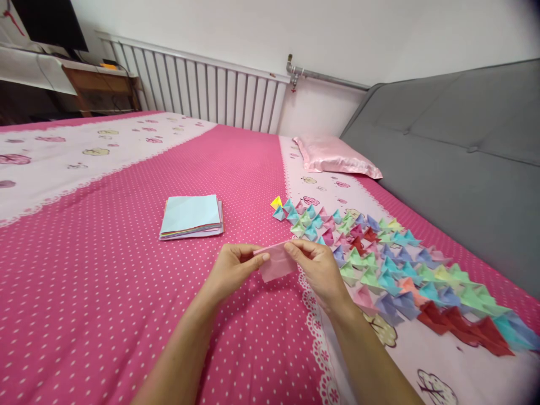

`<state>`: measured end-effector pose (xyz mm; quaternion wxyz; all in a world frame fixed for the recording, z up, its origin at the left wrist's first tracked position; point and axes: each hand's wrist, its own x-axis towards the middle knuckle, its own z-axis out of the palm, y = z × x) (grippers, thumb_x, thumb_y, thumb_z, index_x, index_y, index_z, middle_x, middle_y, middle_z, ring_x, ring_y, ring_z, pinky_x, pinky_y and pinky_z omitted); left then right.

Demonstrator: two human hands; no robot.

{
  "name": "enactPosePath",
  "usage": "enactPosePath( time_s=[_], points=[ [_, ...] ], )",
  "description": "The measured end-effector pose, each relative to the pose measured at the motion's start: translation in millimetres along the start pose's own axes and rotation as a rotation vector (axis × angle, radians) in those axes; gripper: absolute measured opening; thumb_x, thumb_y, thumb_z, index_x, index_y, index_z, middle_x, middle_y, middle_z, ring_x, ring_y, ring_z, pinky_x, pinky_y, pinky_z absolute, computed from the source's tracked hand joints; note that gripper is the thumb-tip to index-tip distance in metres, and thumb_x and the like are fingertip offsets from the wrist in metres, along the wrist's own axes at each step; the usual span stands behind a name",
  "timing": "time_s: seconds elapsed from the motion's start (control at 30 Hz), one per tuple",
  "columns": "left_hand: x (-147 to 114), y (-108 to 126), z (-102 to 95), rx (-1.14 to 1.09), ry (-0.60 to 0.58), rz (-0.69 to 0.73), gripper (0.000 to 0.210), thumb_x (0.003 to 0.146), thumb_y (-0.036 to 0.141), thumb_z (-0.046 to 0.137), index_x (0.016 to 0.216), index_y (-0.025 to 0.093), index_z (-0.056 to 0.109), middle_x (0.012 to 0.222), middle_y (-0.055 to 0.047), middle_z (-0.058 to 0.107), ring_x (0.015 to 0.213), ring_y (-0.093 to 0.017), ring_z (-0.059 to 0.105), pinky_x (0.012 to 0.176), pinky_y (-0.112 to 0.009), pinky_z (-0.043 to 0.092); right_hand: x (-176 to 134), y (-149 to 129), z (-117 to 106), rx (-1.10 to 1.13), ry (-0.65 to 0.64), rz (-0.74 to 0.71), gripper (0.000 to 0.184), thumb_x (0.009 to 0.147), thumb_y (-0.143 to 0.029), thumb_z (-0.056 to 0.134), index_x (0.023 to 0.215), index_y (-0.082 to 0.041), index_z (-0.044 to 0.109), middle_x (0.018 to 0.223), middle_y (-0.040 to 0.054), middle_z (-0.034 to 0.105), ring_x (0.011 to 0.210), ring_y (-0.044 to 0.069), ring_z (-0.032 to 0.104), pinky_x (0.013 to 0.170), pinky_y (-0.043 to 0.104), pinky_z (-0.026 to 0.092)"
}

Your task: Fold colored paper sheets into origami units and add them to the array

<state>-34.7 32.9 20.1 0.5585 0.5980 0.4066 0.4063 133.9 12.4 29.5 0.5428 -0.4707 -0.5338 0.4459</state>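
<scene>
A folded piece of pink paper (277, 263) is held up above the bed between my two hands. My left hand (237, 269) pinches its left edge between thumb and fingers. At the upper right corner, my right hand (317, 270) grips the same paper, thumb on the near side. To the left lies a stack of square paper sheets (190, 215), light blue on top. Right of my hands, rows of small folded paper boats (390, 275) in many colours spread over the bedspread, with a yellow one (276, 202) at the far end.
The bed has a pink dotted bedspread (126, 281). A pink pillow (335, 156) rests near the grey padded headboard (455, 146). Behind the bed stand a white radiator (202, 84) and a pipe (329, 77). A monitor (50, 25) sits on a desk at the far left.
</scene>
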Motion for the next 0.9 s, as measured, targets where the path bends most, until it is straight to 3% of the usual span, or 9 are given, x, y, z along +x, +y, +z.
enactPosePath(
  time_s=[0.2, 0.43, 0.7, 0.9],
  points=[
    [-0.9, 7.2, 3.0, -0.074, 0.118, 0.000, 0.027, 0.066, 0.039, 0.066, 0.068, 0.012, 0.069, 0.057, 0.000, 0.063, 0.051, -0.009, 0.051, 0.053, -0.021, 0.040, 0.0, -0.6, 0.9, 0.034, 0.031, 0.023, 0.023, 0.073, -0.040, 0.063, 0.082, -0.019, 0.071, 0.068, 0.0006, 0.066, 0.064, 0.016, 0.058, 0.060, 0.026, 0.045],
    [-0.1, 5.0, 1.7, -0.134, 0.149, -0.004, 0.037, 0.067, 0.038, 0.067, 0.094, 0.013, 0.069, 0.078, -0.006, 0.071, 0.061, -0.013, 0.059, 0.057, -0.022, 0.045, 0.3, 0.8, 0.7, -0.012, 0.011, 0.013, 0.024, 0.076, -0.040, 0.060, 0.081, -0.019, 0.071, 0.071, 0.0013, 0.066, 0.072, 0.018, 0.059, 0.063, 0.027, 0.045],
    [-0.9, 4.4, 0.5, -0.061, 0.143, 0.024, 0.028, 0.072, 0.036, 0.063, 0.088, 0.014, 0.072, 0.079, -0.005, 0.072, 0.063, -0.013, 0.059, 0.059, -0.022, 0.046, 2.1, 3.5, -0.5, -0.037, 0.066, -0.023, 0.020, 0.075, -0.035, 0.061, 0.084, -0.019, 0.068, 0.082, 0.0039, 0.068, 0.081, 0.019, 0.061, 0.074, 0.031, 0.047],
    [-1.3, 2.5, -0.9, -0.062, 0.137, 0.037, 0.025, 0.073, 0.034, 0.063, 0.085, 0.015, 0.073, 0.073, -0.003, 0.072, 0.060, -0.011, 0.058, 0.057, -0.020, 0.044, 4.7, 3.5, 0.3, -0.084, 0.084, -0.066, 0.018, 0.076, -0.033, 0.061, 0.080, -0.016, 0.067, 0.078, 0.0042, 0.067, 0.074, 0.017, 0.060, 0.071, 0.030, 0.047]
  ],
)
